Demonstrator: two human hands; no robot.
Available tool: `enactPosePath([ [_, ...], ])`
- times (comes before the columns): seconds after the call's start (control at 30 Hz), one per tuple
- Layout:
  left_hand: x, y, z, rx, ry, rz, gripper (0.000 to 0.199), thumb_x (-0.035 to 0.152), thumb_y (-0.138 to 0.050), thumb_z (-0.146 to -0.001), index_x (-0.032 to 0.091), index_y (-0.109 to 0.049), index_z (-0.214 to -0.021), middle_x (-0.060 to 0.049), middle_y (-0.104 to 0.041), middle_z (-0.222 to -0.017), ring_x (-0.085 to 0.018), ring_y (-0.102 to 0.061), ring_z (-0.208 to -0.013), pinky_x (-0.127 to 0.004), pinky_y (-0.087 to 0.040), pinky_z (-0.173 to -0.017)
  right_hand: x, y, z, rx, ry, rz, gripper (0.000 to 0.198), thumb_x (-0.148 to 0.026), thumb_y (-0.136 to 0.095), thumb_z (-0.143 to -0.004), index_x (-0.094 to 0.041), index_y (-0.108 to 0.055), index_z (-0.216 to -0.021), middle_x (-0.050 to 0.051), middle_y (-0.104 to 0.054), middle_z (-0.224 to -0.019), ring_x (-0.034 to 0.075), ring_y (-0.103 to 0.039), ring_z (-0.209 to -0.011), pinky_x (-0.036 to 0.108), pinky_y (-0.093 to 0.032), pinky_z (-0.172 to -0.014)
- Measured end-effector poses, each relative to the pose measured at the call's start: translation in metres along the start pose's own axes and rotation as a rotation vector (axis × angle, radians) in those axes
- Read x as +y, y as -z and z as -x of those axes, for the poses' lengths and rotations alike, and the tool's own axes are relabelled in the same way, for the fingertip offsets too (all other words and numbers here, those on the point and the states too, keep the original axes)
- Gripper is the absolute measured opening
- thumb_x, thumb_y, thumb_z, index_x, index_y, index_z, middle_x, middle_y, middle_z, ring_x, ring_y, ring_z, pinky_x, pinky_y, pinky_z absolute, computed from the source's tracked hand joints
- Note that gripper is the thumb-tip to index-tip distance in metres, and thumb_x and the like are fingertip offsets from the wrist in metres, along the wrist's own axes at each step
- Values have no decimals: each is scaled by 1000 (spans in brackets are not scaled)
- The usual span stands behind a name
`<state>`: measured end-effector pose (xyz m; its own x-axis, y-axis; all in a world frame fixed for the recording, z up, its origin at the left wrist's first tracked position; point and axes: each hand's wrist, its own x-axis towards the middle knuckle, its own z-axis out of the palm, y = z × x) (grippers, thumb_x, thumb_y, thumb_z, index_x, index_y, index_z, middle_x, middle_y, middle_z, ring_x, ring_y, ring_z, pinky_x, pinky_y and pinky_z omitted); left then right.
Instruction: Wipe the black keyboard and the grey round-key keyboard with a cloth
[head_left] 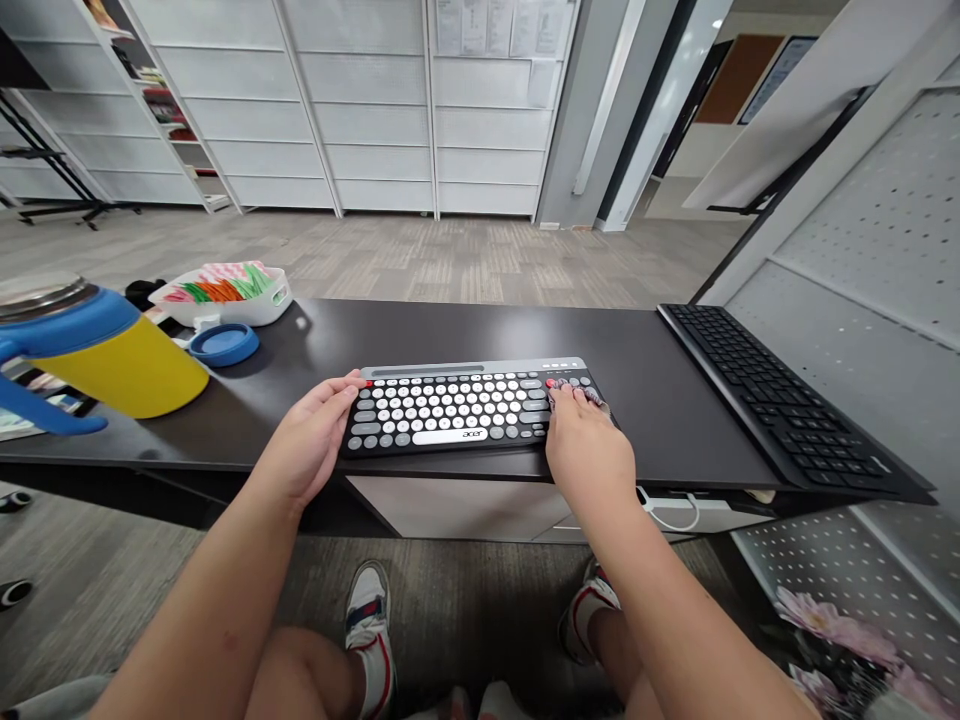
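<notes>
A black and grey keyboard (450, 409) with round white, grey and red keys lies on the dark desk in front of me. My left hand (315, 430) grips its left edge, thumb and fingers close together at the top left corner. Over the number keys on the right side, my right hand (589, 440) presses down a small crumpled patterned cloth (598, 398). The fingers hide most of that cloth and some keys beneath it.
Left on the desk (322, 335) stand a yellow and blue mug (127, 360), a blue lid (223, 344) and a white basket (259, 305) with colourful packets. A second black keyboard (795, 400) lies at the right, beside a perforated panel (885, 200). Pink flowers (840, 625) stand low right.
</notes>
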<state>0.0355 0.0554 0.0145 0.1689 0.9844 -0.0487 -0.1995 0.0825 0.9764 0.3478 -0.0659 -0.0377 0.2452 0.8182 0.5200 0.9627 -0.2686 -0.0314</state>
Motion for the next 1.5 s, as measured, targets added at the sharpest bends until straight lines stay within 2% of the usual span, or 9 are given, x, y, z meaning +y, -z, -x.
enactPosePath([
  [0.27,3,-5,2,13,-7,-23,11,31,-76,-93,23,-78,-99,-8,-65,-152,-26,-46,-154,-42,-31,-132,-1,4,-2,-47,-15,3,44,-4,-47,-100,-7,-63,-141,19,-70,-142,27,-68,-132,39,-52,-113],
  [0.43,5,-6,3,17,4,-27,10,30,-73,-94,22,-77,-100,-8,-64,-154,-24,-45,-155,-38,-31,-131,-1,2,-1,-2,-11,-7,42,-6,-45,-101,-7,-66,-137,19,-72,-138,28,-70,-129,41,-54,-111],
  [0.67,3,-4,2,12,-8,-53,13,33,-75,-92,22,-76,-100,-9,-62,-155,-27,-45,-155,-40,-34,-130,-1,1,0,41,4,-19,43,-6,-44,-99,-9,-66,-135,19,-73,-136,28,-71,-127,42,-56,-108],
  [0.87,6,-7,4,24,5,-59,12,33,-75,-92,23,-76,-98,-9,-61,-156,-27,-44,-156,-42,-32,-131,-1,3,-1,9,-2,-14,42,-6,-44,-101,-7,-66,-136,19,-72,-138,28,-70,-129,41,-55,-110],
  [1.5,2,-7,4,14,-22,-127,20,42,-81,-87,24,-78,-97,-9,-56,-161,-32,-40,-157,-46,-28,-131,-2,1,0,31,-14,-46,40,-11,-42,-104,-10,-66,-136,19,-72,-138,29,-70,-129,44,-56,-109],
])
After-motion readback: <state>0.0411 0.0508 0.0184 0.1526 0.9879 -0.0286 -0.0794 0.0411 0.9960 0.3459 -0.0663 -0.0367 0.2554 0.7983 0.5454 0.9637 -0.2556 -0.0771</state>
